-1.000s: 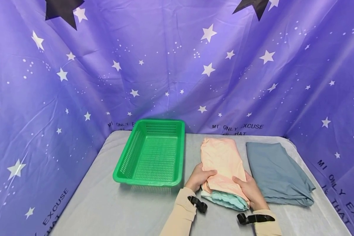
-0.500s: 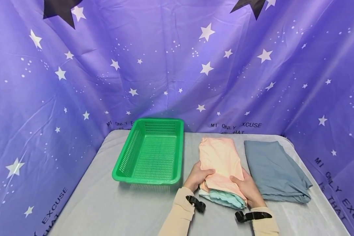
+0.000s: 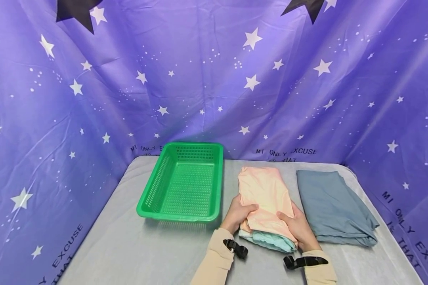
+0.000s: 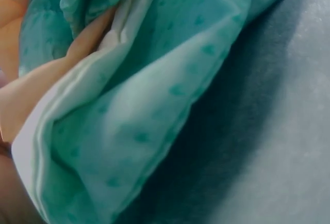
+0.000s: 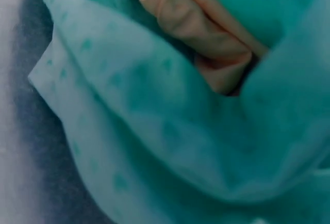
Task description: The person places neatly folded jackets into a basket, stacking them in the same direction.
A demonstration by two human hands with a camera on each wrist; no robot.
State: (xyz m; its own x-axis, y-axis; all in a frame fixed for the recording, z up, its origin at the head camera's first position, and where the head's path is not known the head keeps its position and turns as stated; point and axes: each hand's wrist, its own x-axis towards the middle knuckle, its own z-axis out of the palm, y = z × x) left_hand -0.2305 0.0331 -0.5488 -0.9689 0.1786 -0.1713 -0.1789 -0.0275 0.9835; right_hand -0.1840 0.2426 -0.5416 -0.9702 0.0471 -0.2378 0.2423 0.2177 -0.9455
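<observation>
A person's left hand [image 3: 238, 211] and right hand [image 3: 299, 227] grip a folded peach-coloured cloth bundle [image 3: 265, 190] from its two long sides, toward its near end. Both thumbs lie over the top and point inward, well apart from each other; the other fingers are mostly hidden at the sides and beneath. The bundle lies between the hands, and most of its length reaches past them to the far side. Out of its near end shows a mint-green patterned layer [image 3: 271, 240], whose folds hang loosely around peach fabric in both wrist views. Whether the bundle's underside touches the grey surface [image 3: 164, 257] cannot be told.

The bundle's far end stops near the far edge of the surface. To its right, just beside the right hand, lies a folded blue-grey cloth [image 3: 333, 206], with only a narrow strip of surface between; that cloth reaches close to the right edge. To the left, a somewhat wider strip parts the bundle from a green perforated basket [image 3: 178, 217], its rim standing above the surface. Bare surface spreads nearer than the basket, left of the left sleeve [image 3: 214, 255].
</observation>
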